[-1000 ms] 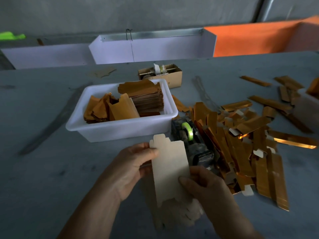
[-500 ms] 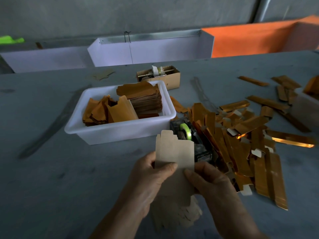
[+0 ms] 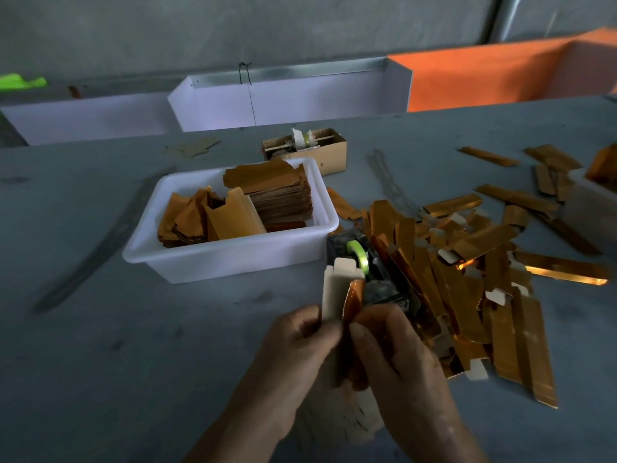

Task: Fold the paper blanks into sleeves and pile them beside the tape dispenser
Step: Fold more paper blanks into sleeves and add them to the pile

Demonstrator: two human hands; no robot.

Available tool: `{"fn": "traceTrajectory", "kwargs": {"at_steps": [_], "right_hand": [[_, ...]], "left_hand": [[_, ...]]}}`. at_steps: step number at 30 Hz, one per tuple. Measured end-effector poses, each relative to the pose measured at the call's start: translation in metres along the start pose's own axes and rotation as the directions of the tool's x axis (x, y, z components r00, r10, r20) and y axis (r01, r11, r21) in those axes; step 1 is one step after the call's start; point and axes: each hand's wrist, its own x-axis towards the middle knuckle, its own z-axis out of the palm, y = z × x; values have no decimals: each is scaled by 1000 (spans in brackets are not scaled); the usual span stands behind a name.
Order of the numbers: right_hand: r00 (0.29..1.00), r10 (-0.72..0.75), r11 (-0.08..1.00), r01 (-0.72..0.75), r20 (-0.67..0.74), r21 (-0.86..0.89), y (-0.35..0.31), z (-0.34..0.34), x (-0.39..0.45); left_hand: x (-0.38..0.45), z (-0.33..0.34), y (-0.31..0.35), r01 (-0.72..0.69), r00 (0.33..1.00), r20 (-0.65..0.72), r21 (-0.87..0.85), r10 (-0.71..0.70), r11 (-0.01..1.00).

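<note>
Paper blank (image 3: 337, 289) stands upright at the counter's (image 3: 100, 345) near edge, left hand (image 3: 293, 349) and right hand (image 3: 394, 355) both pinching its halves together, presumably to set the crease, just before the tape dispenser (image 3: 364, 262) and sleeve pile (image 3: 467, 295).

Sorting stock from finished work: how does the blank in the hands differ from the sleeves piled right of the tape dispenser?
The blank is held upright, pinched between the left hand and right hand; the piled sleeves lie flat on the table. The blank is half-folded, one panel bent over; the sleeves are folded into narrow strips. The blank shows mostly its pale side; the sleeves show shiny gold. Both have pale end tabs.
</note>
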Motion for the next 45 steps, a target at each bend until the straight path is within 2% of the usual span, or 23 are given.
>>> {"fn": "traceTrajectory", "kwargs": {"at_steps": [2,5,8,10,13,16,20,22,26,29,30,32,34,35,37,38,40,42,43,45], "right_hand": [[1000,16,1000,-15,26,-13,2,-2,1],[997,37,998,-33,65,-52,1,-3,1],[991,133,990,-133,4,-41,2,-6,2],[976,215,977,-215,-21,1,3,-10,5],[937,329,917,-346,113,198,-3,-13,8],[920,367,867,-391,134,308,-4,-13,11],[901,419,849,-432,111,305,-3,-12,12],[901,420,851,-431,104,299,-3,-12,11],[900,427,851,-431,83,301,0,-11,11],[902,427,844,-424,65,329,1,-10,10],[903,425,841,-419,60,344,0,-9,9],[904,425,835,-412,48,364,-1,-8,8],[902,430,836,-413,38,361,0,-5,7],[900,434,834,-416,33,364,0,-4,6],[895,446,822,-420,24,385,1,-3,5],[893,450,814,-421,23,399,2,-3,5],[893,448,815,-423,33,396,1,-1,4],[896,443,844,-427,27,323,2,-1,4],[897,442,858,-427,13,287,2,-1,4],[890,455,858,-438,-3,269,4,-3,4]], "left_hand": [[-2,-6,1,-12,996,92,22,10,1000],[-4,-7,2,-49,998,36,16,48,999],[-5,-9,2,-22,998,56,10,22,1000],[-6,-10,3,-9,991,130,13,7,1000],[-7,-7,4,-6,985,171,44,-2,999],[-8,-4,4,-27,995,99,95,18,995],[-9,-1,0,-177,973,-75,372,220,911],[-10,1,-1,-185,954,-152,381,259,906],[-11,5,-5,-208,931,-212,363,298,908],[-14,12,-5,-278,877,-213,505,430,817],[-15,15,-5,-292,850,-184,617,494,731],[-19,22,-4,-293,799,-67,824,597,485],[-22,31,-8,-272,752,33,925,659,264],[-22,35,-9,-240,738,47,951,674,196],[-24,39,-11,-202,768,48,965,639,170],[-24,40,-11,-198,811,56,963,582,182],[-25,42,-15,-193,882,58,950,468,245],[-26,44,-16,-164,918,36,941,396,296],[-28,44,-17,-166,911,31,941,412,294],[-29,39,-22,-236,834,41,928,550,289]]}}
